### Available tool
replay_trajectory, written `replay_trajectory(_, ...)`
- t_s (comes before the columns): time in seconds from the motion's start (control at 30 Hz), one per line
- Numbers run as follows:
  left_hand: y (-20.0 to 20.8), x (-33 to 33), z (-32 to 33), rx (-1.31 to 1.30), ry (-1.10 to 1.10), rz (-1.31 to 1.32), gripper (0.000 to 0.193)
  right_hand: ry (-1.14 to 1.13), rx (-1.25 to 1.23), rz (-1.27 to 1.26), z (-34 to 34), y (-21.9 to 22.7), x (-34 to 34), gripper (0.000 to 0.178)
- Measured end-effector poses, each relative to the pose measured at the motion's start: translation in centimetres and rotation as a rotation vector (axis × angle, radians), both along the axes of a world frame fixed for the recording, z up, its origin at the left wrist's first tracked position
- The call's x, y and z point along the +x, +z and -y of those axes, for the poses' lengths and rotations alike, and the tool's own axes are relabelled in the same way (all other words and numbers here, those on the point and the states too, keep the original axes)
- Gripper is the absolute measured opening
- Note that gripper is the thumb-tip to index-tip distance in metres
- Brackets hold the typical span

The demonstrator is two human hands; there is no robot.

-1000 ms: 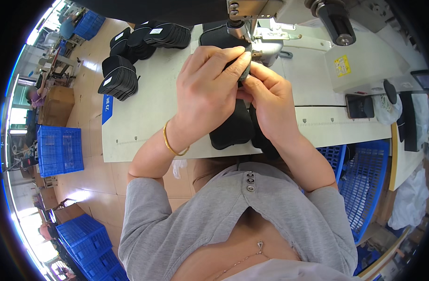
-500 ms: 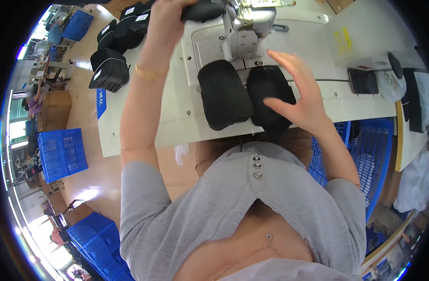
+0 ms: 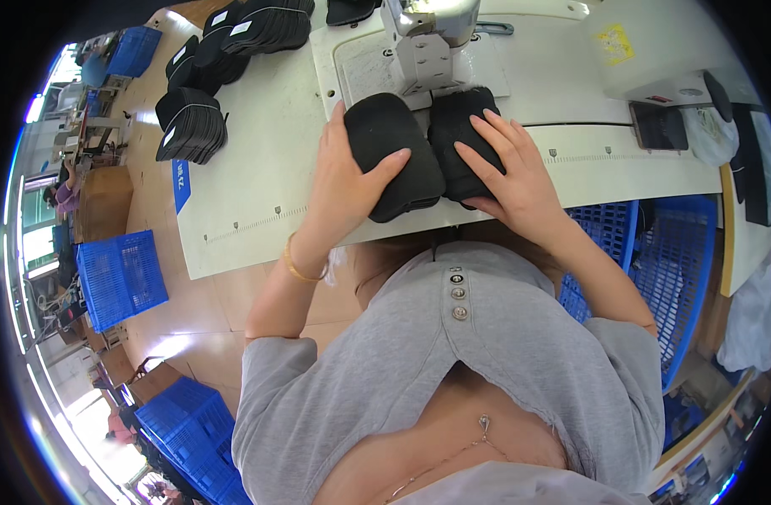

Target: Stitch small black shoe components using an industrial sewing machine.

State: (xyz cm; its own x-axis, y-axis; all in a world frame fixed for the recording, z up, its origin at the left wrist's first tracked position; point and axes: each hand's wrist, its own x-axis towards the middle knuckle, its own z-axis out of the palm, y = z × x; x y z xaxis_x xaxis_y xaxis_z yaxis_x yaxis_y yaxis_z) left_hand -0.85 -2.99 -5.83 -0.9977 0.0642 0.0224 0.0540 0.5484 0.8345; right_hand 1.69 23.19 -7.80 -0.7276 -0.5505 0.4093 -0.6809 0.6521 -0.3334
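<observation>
Two black, rounded padded fabric pieces lie side by side at the table's front edge, just below the sewing machine head (image 3: 428,50). My left hand (image 3: 339,189) grips the left one, a thick stack of black pads (image 3: 394,143), its thumb on top and its fingers along the left side. Over the right black pad (image 3: 457,118) my right hand (image 3: 524,181) curls from the right, with fingers on its upper face and the thumb at the near edge. Whether that pad is one piece or several is hidden.
Banded stacks of black pieces (image 3: 192,122) stand at the table's far left. Another black piece (image 3: 350,10) lies behind, left of the machine. A dark phone (image 3: 659,126) and a plastic bag (image 3: 707,139) sit at the right. Blue crates (image 3: 676,278) stand below the table's right.
My left hand has come down from beside the machine, leaving a black piece there, and now grips the left stack. My right hand has closed onto the right pad.
</observation>
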Motion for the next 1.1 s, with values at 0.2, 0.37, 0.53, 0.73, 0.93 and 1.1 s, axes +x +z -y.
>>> replay_trajectory(0.2,0.4,-0.2,-1.2,-0.153,-0.053,-0.128,0.091,-0.168,-0.278,-0.003,0.0,0.3,-0.4,0.069)
replay_trajectory(0.37,0.6,-0.1,-1.7,-0.183,-0.047,-0.195,0.089,-0.470,-0.370,0.217,1.3,0.1,-2.6,0.044)
replay_trajectory(0.53,1.7,0.7,-2.6,-0.490,-0.044,-0.547,0.071,-0.432,-0.359,-0.129,2.1,0.4,-2.4,0.026)
replay_trajectory(0.73,4.3,-0.4,-1.8,0.326,0.122,-0.269,0.041,-0.442,-0.935,-0.231,2.4,2.7,-3.2,0.017)
replay_trajectory(0.93,7.1,-0.2,-2.3,1.213,-0.081,0.292,0.023,0.039,-0.895,0.159,4.7,7.2,-3.6,0.015)
replay_trajectory(1.1,7.7,0.3,-2.3,1.180,0.026,0.099,0.023,0.018,-1.201,0.843,4.5,8.3,-1.8,0.012)
